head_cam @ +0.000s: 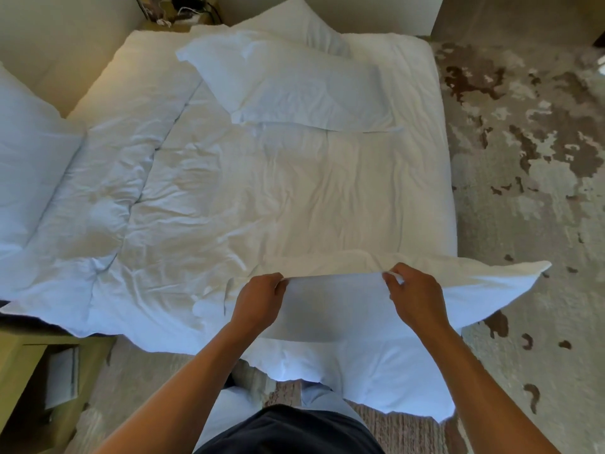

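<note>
A white duvet lies crumpled across the bed. Its near edge is lifted off the mattress and stretched taut between my two hands. My left hand pinches the fabric at the left end of that span, fingers curled around it. My right hand grips the fabric at the right end. The duvet's near right corner sticks out past the bed over the carpet. A white pillow lies on the duvet at the far end, with a second pillow behind it.
Another pillow sits at the left edge. A wooden nightstand stands at the near left. Patterned brown and grey carpet runs along the bed's right side. Cables and small items lie at the far left corner.
</note>
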Demonstrator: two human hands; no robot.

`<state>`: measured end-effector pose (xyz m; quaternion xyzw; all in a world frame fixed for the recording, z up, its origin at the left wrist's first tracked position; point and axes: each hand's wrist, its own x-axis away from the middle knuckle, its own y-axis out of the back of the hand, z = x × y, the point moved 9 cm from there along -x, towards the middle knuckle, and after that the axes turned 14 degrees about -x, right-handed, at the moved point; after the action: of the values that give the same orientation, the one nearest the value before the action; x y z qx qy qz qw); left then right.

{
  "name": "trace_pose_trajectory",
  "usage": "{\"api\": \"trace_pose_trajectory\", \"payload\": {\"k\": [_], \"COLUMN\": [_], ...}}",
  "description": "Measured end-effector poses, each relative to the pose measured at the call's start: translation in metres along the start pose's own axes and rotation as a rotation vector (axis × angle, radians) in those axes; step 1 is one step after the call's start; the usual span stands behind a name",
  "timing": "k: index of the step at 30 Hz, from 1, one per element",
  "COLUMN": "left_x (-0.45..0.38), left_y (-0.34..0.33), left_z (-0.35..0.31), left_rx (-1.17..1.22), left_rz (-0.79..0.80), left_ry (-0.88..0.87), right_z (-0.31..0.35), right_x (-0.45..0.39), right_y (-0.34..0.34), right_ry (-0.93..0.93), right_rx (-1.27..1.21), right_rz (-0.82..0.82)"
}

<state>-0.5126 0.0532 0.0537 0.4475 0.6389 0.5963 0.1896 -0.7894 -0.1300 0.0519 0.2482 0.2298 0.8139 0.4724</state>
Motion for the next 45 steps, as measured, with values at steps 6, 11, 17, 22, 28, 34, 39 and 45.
{"api": "trace_pose_trajectory", "payload": {"k": [6,11,17,22,28,34,39,45], "left_x": [0.01,0.022,0.044,0.071,0.103,0.1,0.099,0.079], "left_y": [0.04,0.105,0.19,0.218,0.207,0.148,0.121,0.12], "left_z": [0.023,0.074,0.181,0.306,0.462,0.574,0.609,0.61], "left_rx": [0.122,0.236,0.205,0.179,0.259,0.313,0.354,0.351], "left_rz": [-0.134,-0.263,-0.459,-0.53,-0.523,-0.229,-0.142,-0.138], "left_ry": [-0.09,-0.064,-0.017,0.126,0.35,0.456,0.4,0.319], "right_z": [0.059,0.145,0.26,0.34,0.409,0.417,0.406,0.402], "right_x": [0.004,0.011,0.021,0.037,0.056,0.07,0.079,0.063], "right_y": [-0.002,-0.011,-0.081,-0.188,-0.329,-0.455,-0.491,-0.496], "right_ry": [0.056,0.173,0.278,0.331,0.379,0.316,0.322,0.349], "right_rx": [0.034,-0.026,-0.096,-0.11,-0.142,0.011,0.116,0.153], "right_rz": [-0.105,-0.183,-0.129,-0.06,0.011,0.209,0.261,0.285]}}
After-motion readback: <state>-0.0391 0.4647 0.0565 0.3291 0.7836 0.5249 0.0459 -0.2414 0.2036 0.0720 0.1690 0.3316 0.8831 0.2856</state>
